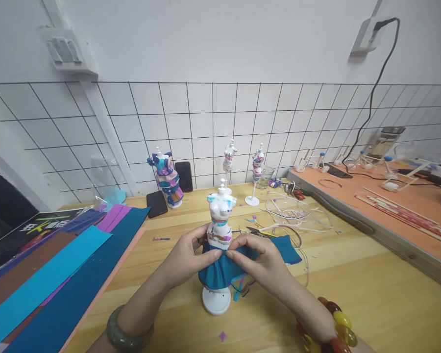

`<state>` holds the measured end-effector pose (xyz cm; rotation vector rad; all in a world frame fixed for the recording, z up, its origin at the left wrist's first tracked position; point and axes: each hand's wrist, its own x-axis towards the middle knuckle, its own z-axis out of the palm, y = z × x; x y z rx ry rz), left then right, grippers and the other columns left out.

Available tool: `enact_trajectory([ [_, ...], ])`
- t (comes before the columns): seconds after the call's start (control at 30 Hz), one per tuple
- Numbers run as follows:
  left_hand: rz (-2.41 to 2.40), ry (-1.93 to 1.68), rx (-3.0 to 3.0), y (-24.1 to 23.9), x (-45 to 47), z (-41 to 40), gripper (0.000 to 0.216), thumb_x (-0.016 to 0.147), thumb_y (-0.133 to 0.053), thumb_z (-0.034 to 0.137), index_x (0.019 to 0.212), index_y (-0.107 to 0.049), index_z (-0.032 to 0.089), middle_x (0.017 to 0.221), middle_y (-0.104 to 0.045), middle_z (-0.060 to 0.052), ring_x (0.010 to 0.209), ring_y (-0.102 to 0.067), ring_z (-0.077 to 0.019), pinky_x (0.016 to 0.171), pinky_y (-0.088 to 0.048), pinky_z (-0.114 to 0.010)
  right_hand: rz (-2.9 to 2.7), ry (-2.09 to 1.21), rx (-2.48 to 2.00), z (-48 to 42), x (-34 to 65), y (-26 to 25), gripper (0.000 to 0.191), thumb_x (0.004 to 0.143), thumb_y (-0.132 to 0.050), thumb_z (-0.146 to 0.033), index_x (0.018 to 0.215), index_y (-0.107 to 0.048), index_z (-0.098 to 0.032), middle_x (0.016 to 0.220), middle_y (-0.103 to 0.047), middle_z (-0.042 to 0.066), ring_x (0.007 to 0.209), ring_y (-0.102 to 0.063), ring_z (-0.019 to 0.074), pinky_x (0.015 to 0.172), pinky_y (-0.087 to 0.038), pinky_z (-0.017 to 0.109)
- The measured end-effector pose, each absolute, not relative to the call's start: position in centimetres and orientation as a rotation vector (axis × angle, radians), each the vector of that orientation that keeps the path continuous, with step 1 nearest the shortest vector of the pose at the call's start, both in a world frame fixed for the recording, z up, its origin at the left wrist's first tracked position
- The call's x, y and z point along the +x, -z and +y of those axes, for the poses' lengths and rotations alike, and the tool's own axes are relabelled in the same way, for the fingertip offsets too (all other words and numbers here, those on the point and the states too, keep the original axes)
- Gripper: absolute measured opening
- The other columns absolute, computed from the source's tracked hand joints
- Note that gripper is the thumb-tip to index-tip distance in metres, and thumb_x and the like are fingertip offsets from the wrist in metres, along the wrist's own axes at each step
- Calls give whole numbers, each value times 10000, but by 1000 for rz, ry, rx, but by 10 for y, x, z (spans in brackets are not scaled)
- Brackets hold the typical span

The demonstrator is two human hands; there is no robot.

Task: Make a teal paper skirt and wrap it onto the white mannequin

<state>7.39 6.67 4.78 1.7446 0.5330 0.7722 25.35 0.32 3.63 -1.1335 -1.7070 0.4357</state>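
Observation:
A small white dress-form mannequin [220, 208] stands upright on its round base in front of me, with scraps of coloured material stuck to its torso. A teal strip [216, 273], cloth or crepe paper, is gathered in folds round its hips like a skirt. My left hand [189, 257] is closed at the waist, its thumb pressing the strip's top edge and its fingers partly hidden behind the form. With thumb and forefinger, my right hand [262, 260] pinches the same edge just beside that thumb. The strip's loose end [287, 249] trails right, behind the right hand.
Scissors [259, 232] and tangled clear cord [297, 211] lie behind my right hand. Coloured sheets [77, 274] fill the left side. At the back are a dressed mannequin [167, 179], two smaller forms [257, 169] and phones [157, 204]. An orange board [375, 196] edges the right.

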Motion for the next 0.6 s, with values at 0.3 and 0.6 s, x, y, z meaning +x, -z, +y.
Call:
enact_trajectory([
  [0.3, 580, -798, 1721, -49, 78, 63, 369, 712, -689, 260, 1055, -588, 170, 1056, -646, -70, 999, -565, -233, 857, -440, -316, -1684, -463, -1139, 0, 250, -41, 57, 788, -598, -225, 740, -601, -195, 706, -657, 8, 644, -607, 141, 616, -479, 246],
  [0.6, 682, -983, 1427, -46, 83, 67, 292, 675, -719, 232, 938, -612, 166, 910, -678, -40, 853, -604, -168, 737, -463, -243, -1698, -232, -1026, 1, 252, -41, 133, 818, -568, -197, 950, -581, -190, 987, -593, 88, 972, -539, 208, 823, -450, 351],
])
